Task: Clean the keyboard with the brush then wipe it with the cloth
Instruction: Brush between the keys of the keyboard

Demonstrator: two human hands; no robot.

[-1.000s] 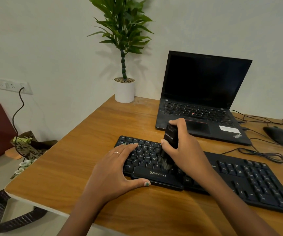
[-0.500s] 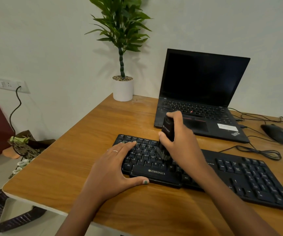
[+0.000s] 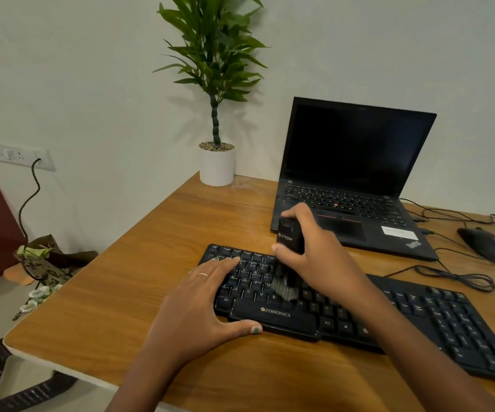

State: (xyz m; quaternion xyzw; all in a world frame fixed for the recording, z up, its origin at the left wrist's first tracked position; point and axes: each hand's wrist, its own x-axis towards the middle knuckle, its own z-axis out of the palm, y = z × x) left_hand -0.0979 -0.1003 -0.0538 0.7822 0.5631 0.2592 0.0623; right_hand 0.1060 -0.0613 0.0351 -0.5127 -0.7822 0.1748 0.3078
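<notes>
A black keyboard (image 3: pixel 359 316) lies flat on the wooden desk (image 3: pixel 151 278), near the front edge and angled so its right end runs toward the lower right corner of the view. The right hand (image 3: pixel 317 257) grips a black brush (image 3: pixel 289 239) upright, thumb on the near side and fingers (image 3: pixel 296 211) curled over the top and far side of the handle. The grey bristles (image 3: pixel 283 288) press down onto the letter keys around the middle of the left half of the keyboard. The left hand (image 3: pixel 198 307) rests flat and spread open on the keyboard's left end, holding nothing; its fingers lie over the keys and the thumb runs along the front edge just beside the space bar. A thin ring (image 3: pixel 203 274) sits on one finger.

Behind the keyboard stands an open laptop (image 3: pixel 353 173) with a dark screen, close to the brush hand but apart from the keyboard. A black mouse (image 3: pixel 482 243) lies to the right of the laptop, with loose cables (image 3: pixel 454 278) trailing across the desk between them. A potted plant (image 3: pixel 216 162) in a white pot stands at the back left corner of the desk against the wall. No cloth can be made out on the desk.
</notes>
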